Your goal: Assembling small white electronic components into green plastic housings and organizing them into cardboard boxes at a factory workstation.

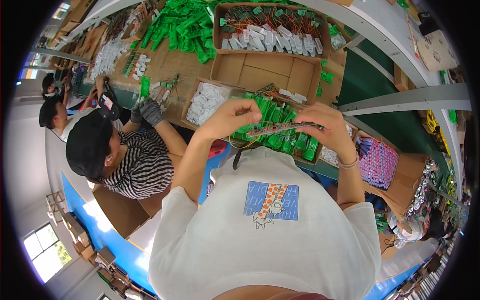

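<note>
A long narrow strip of circuit boards (280, 129) is held up in front of my chest. My right hand (327, 127) grips its right end between thumb and fingers. My left hand (235, 116) is closed in a pinch just above the strip's left part; what is between the fingertips is too small to make out. Thin red and yellow wires hang about the strip, and a yellow wire (244, 146) loops below it. Under both hands lies a box of green plastic housings (310, 148), partly hidden by the strip and hands.
White small parts (206, 102) fill a box to the left. Ahead stand a cardboard tray (265, 72) and a box of wired white pieces (272, 40). Green housings (185, 25) are heaped at the far left. A gloved co-worker (145, 112) sits left; a metal post (405, 100) crosses at right.
</note>
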